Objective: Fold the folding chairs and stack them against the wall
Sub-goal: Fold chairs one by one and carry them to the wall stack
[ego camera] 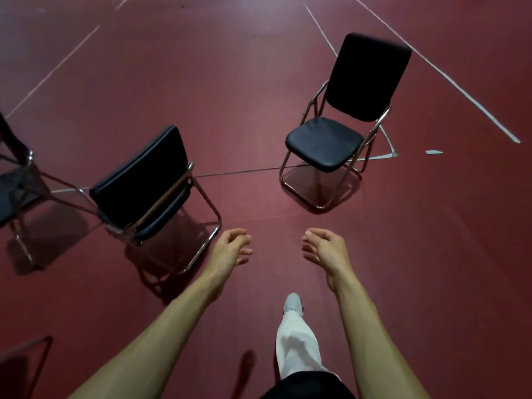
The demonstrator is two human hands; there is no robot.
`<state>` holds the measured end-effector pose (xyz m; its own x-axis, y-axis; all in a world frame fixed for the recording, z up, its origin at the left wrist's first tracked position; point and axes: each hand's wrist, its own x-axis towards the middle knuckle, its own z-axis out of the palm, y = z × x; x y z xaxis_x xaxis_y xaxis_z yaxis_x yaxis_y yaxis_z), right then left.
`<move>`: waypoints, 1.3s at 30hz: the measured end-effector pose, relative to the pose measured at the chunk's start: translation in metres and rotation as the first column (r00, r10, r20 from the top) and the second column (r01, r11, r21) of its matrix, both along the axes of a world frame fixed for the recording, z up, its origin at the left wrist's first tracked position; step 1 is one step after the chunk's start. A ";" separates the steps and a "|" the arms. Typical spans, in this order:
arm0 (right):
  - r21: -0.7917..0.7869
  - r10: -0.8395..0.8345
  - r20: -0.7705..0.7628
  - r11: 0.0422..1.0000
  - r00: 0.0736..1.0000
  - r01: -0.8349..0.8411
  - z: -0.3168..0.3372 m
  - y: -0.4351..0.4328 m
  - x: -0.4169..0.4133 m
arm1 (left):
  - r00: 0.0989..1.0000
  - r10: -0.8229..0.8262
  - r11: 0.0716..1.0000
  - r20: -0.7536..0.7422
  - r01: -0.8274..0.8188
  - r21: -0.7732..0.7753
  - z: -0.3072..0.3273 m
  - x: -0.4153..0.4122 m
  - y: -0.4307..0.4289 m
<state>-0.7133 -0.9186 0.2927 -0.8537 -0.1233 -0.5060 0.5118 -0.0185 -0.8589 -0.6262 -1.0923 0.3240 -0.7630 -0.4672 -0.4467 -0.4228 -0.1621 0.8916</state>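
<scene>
The person is holding both arms out over the red floor [230,96], the left hand [233,249] and the right hand [325,249] each loosely curled and gripping nothing. Two folding chairs are standing unfolded ahead. The near chair [141,180] is at ten o'clock, its backrest turned toward the person, close to the left hand. The far chair [325,142] is at one o'clock, well apart, its seat facing in. A third chair [14,191] is showing partly at nine o'clock, its frame seeming to cross the near chair's legs. No wall is showing, so the stacking spot cannot be told.

The main risks are probably lying in the fold itself. Fingers could be getting pinched between seat and chrome tube as the hinge closes, and the near chair could be snagging on its neighbour when lifted. The white shoe [293,303] is sitting between the chairs, so a floor-level leg loop could be catching a foot.
</scene>
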 end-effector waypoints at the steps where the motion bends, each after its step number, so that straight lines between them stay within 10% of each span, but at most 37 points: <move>1: -0.023 -0.014 0.005 1.000 1.000 0.014 -0.004 -0.009 -0.025 | 1.000 -0.021 0.999 0.007 0.021 -0.024 -0.002 -0.026 -0.010; 22: 0.091 -0.152 0.028 0.985 0.988 0.149 -0.012 -0.164 -0.403 | 0.996 -0.085 0.990 -0.012 0.086 0.111 -0.010 -0.455 -0.180; 39: 0.085 -0.458 0.099 0.888 0.883 0.451 -0.034 -0.266 -0.636 | 0.863 -0.490 0.867 0.121 0.497 -0.031 -0.021 -0.752 -0.291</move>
<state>-1.3490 -1.1842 0.2583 -0.7456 0.2965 -0.5968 0.5528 -0.2250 -0.8024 -1.3781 -1.3831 0.3032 -0.8506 -0.0699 -0.5211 -0.5255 0.1447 0.8384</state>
